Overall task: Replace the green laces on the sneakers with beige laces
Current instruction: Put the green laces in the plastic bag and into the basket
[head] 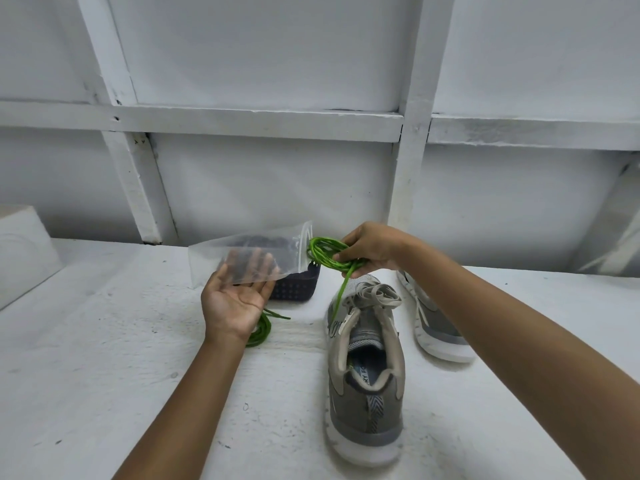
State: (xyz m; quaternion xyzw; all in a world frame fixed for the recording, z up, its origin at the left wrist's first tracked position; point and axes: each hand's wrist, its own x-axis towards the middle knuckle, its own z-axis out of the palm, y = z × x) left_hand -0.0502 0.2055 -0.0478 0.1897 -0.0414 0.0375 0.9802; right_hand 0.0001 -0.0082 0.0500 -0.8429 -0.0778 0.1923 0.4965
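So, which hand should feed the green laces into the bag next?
Right: the right hand grips the green lace bundle at the mouth of the clear bag; the left hand holds it.

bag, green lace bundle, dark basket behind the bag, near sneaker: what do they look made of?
Clear bag: thin glossy plastic film, see-through, zip strip at the mouth.
Green laces: likely woven round cord, matte.
Basket: probably dark moulded plastic, with regular rows of holes.
Near sneaker: grey textile upper with mesh lining, white foam-like sole.
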